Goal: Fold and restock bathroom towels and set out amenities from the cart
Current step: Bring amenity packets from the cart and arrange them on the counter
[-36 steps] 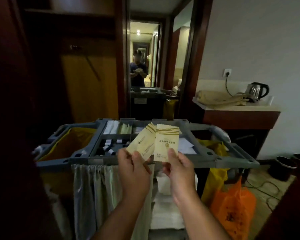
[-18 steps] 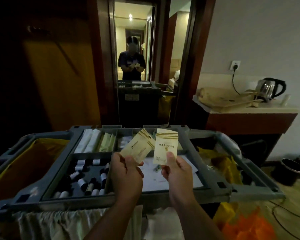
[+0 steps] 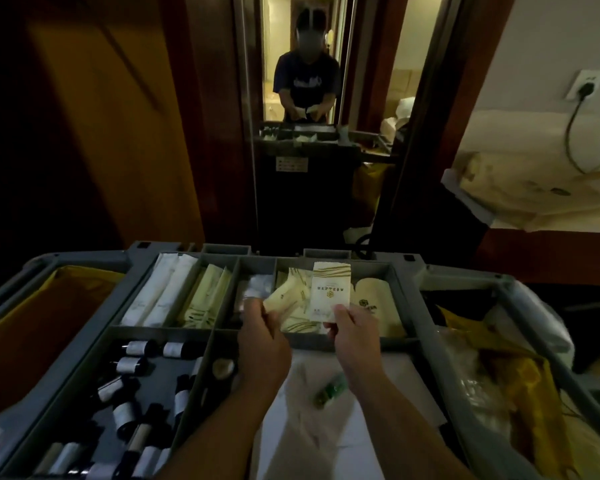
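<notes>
A grey housekeeping cart [image 3: 416, 344] fills the lower frame, its top tray split into compartments. My right hand [image 3: 352, 327] pinches a cream amenity packet [image 3: 329, 292] with gold stripes, held upright over a rear compartment. My left hand [image 3: 262, 336] holds another cream packet [image 3: 284, 299], tilted low into that same compartment, where more packets [image 3: 371, 306] lie. Small dark bottles [image 3: 132, 365] with white labels lie loose in the front left compartment. Long wrapped items [image 3: 167, 292] fill the rear left compartments.
A mirror [image 3: 302, 81] ahead reflects a person and the cart. Yellow bags hang at the cart's left [image 3: 32, 327] and right [image 3: 520, 375] ends. White sheets [image 3: 326, 427] and a small green item [image 3: 329, 393] lie in the front compartment. A counter with folded cloth [image 3: 534, 192] stands right.
The view has closed in and tipped down onto the cart tray. Both hands have lowered toward the rear compartment, and the left packet has dropped in among the other packets.
</notes>
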